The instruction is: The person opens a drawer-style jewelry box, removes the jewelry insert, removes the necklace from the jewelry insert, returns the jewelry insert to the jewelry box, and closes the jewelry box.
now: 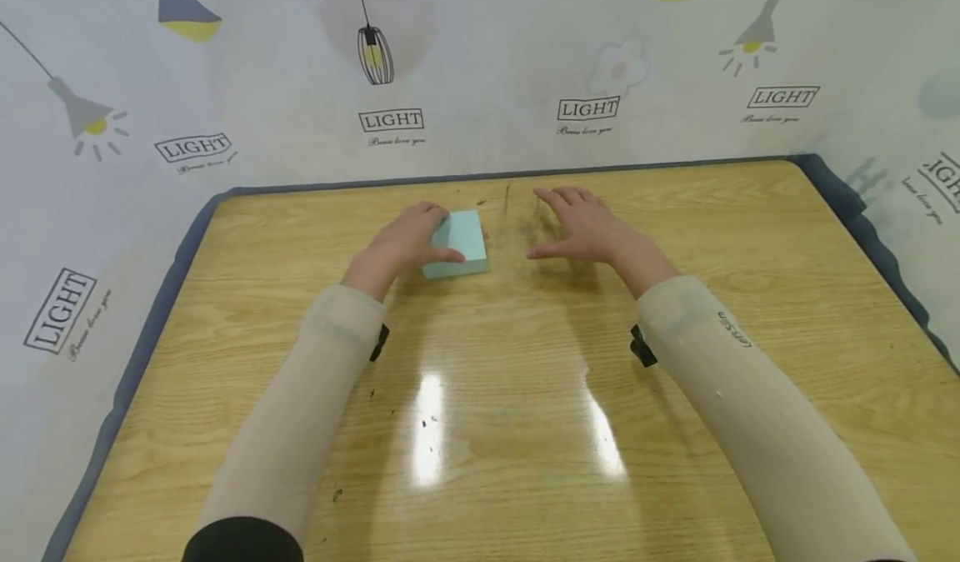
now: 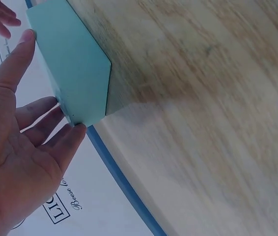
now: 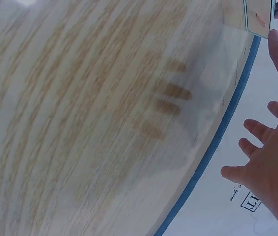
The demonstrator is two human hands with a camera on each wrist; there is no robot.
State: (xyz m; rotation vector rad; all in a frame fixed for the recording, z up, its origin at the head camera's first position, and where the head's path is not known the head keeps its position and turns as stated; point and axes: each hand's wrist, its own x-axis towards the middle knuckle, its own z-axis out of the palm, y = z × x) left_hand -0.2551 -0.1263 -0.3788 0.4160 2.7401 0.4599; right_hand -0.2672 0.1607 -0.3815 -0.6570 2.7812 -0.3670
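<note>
Head view: left hand [image 1: 401,247] grips a pale green block [image 1: 467,238]; right hand [image 1: 583,227] spread, holding nothing

The left hand's thumb lies at the block's near edge while its fingers reach the far one, so the block sits just right of that palm. Its left part is hidden under the hand, and the left wrist view cuts off its upper end. The right hand is apart from it, thumb and fingers parted and pointing leftward; the right wrist view catches only a cut-off corner, its brownish face hard to make out. Pale sleeves [image 1: 757,412] slant inward behind both hands, above a wooden surface [image 1: 517,429].
</note>
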